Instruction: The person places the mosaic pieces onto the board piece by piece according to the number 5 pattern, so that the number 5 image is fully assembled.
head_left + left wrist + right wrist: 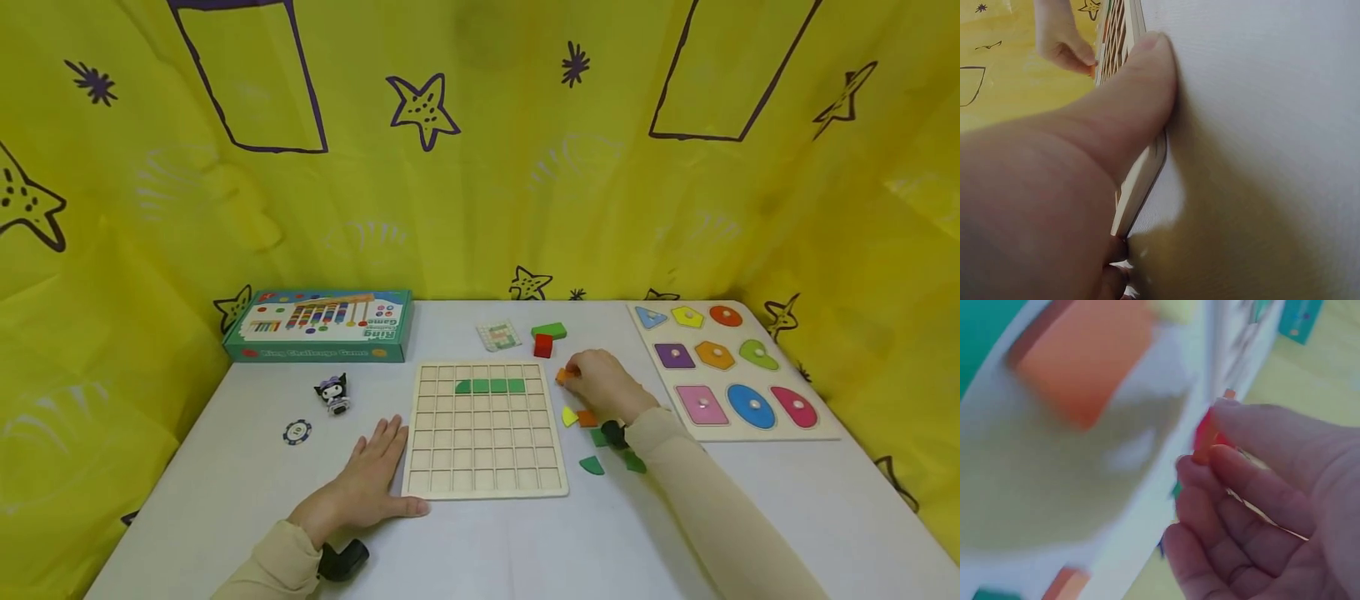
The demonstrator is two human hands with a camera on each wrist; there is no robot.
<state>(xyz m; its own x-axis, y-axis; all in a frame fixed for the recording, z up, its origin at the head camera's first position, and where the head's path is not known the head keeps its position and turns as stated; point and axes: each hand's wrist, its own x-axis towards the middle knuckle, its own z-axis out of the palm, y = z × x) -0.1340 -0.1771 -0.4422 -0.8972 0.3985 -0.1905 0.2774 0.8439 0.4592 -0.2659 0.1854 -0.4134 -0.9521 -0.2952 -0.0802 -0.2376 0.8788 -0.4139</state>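
Head cam: my right hand (600,385) sits just off the right edge of the wooden grid board (483,483), fingers curled, pinching a small orange piece (562,376) at the tips, up near the board's top right corner. Right wrist cam confirms it: thumb & forefinger clamped on the orange piece (1207,440), other fingers (1222,519) loosely bent below; pic is blurry, so exact shape of the piece I can't tell.

My left hand (371,479) lies flat on the white table (225,467) at the board's bottom left corner, fingers straight & together, thumb along the board's front edge. Left wrist cam: thumb (1129,106) pressed against the board's rim (1141,181).

On the board, a row of green pieces (491,386) fills 4 cells in the 2nd row. Loose pieces near my right wrist: a yellow one (569,416), an orange one (587,418), a green one (591,466). Behind the board: a small card (498,335), a green block (549,331) & a red block (543,345). Far right, a shape puzzle w/ pegs (723,367). Left side: a game box (322,325), a small figurine (333,393) & a chip (297,432).
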